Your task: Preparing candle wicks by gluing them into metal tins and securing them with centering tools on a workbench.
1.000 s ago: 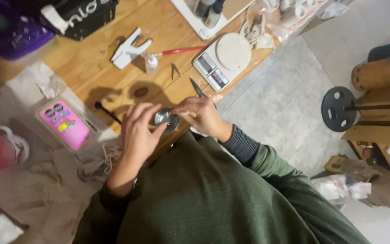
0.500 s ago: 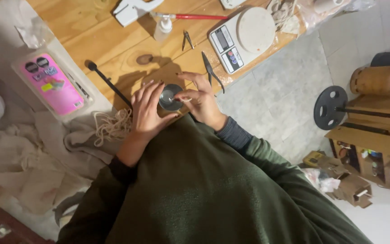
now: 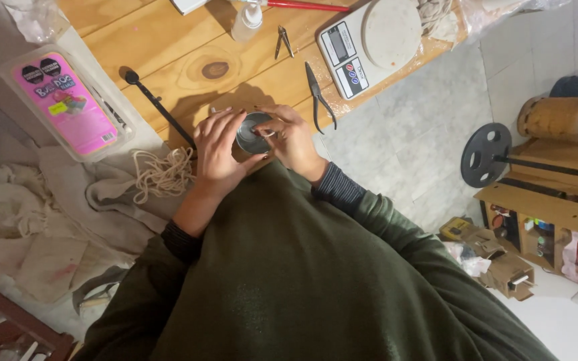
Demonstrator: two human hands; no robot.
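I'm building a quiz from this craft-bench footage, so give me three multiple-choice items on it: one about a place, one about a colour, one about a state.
1. Where does the dark pair of pliers lie?
A. On the wooden table between the hands and the white digital scale
B. On the grey floor tiles
C. On the scale's platform

2. What colour is the label on the flat clear plastic pack?
A. Green
B. Pink
C. Blue

3. How is the small round metal tin held?
A. Lying alone on the table
B. Gripped by one hand only
C. Between both hands

Answers: 1 A, the pliers rest on the table just short of the scale. 2 B, the label is pink. 3 C, the left hand and right hand both touch it.
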